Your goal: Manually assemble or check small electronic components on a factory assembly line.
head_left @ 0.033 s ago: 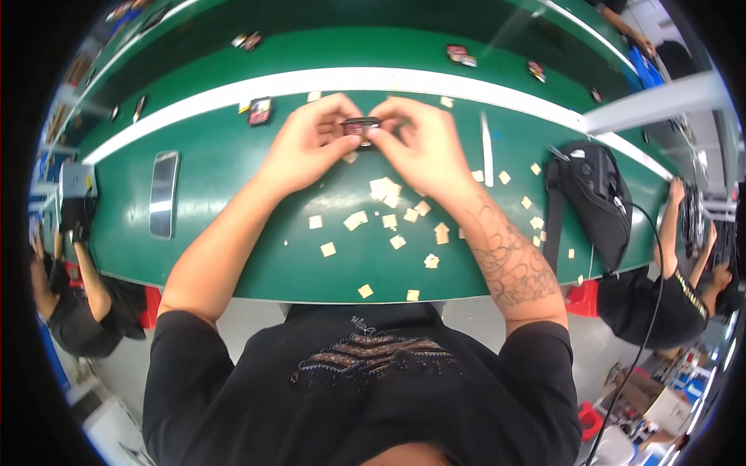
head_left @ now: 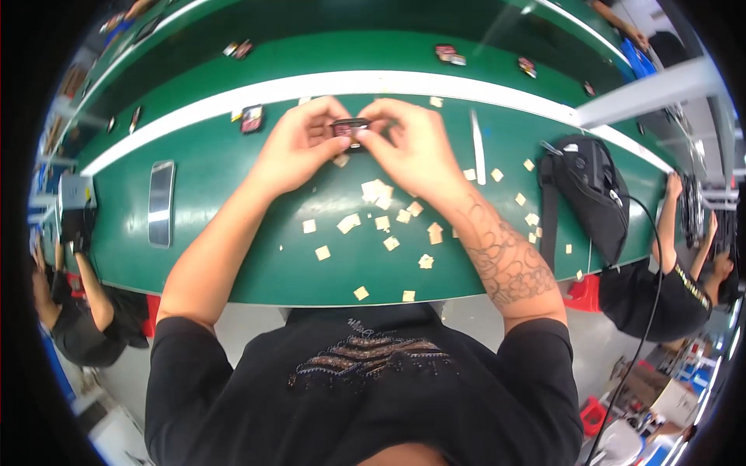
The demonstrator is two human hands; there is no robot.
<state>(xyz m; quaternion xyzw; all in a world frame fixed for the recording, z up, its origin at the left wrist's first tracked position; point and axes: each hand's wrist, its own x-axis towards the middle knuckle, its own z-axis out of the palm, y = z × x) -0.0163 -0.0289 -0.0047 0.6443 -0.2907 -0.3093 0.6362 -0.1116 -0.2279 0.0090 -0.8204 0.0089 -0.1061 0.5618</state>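
Between both hands, above the far part of the green tabletop, is a small dark rectangular piece with a reddish face (head_left: 347,133). My left hand (head_left: 305,147) grips its left side, thumb on the front and fingers curled behind. My right hand (head_left: 408,144) pinches the right side, its thumb pressed near the lower edge. Fine detail on the piece is too small to make out. Below the hands lie several small cream-coloured square pieces (head_left: 376,192), some loose and some overlapping. A similar dark-and-red piece (head_left: 252,119) rests left of my left hand.
A phone (head_left: 162,203) lies at the left. On the right are a thin white strip (head_left: 477,147) and a black bag (head_left: 588,194) with a cable. A white ledge (head_left: 373,81) crosses behind the hands. People sit at both sides.
The whole view has shifted slightly, so the table's things appear a little further left. Both hands keep their hold on the dark piece.
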